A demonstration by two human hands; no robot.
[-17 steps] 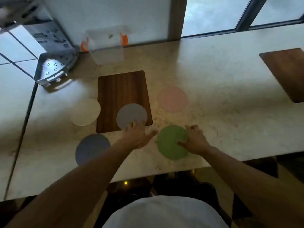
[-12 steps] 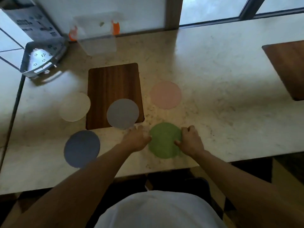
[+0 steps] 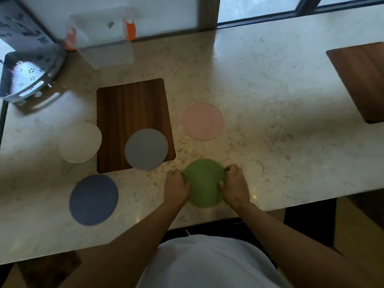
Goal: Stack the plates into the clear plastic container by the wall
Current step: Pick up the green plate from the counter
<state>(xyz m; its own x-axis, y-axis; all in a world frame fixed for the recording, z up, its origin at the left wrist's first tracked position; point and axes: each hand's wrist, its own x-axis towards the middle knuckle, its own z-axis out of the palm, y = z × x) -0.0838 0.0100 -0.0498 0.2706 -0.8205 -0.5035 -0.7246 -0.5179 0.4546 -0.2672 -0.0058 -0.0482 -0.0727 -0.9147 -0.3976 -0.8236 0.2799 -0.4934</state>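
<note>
A green plate (image 3: 202,181) lies near the counter's front edge. My left hand (image 3: 176,187) grips its left rim and my right hand (image 3: 234,185) grips its right rim. A grey plate (image 3: 146,149) rests partly on a wooden board (image 3: 133,104). A pink plate (image 3: 203,121) lies behind the green one. To the left are a white plate (image 3: 80,141) and a dark blue plate (image 3: 93,199). The clear plastic container (image 3: 104,38) with orange clips stands by the wall at the back left.
A perforated metal tray (image 3: 27,77) sits at the far left, close to the container. A second wooden board (image 3: 361,80) lies at the right edge. The marble counter (image 3: 270,100) ends just below my hands.
My left hand has moved from the grey plate's edge to the green plate's left rim. Both hands now hold the green plate. The view has shifted slightly.
</note>
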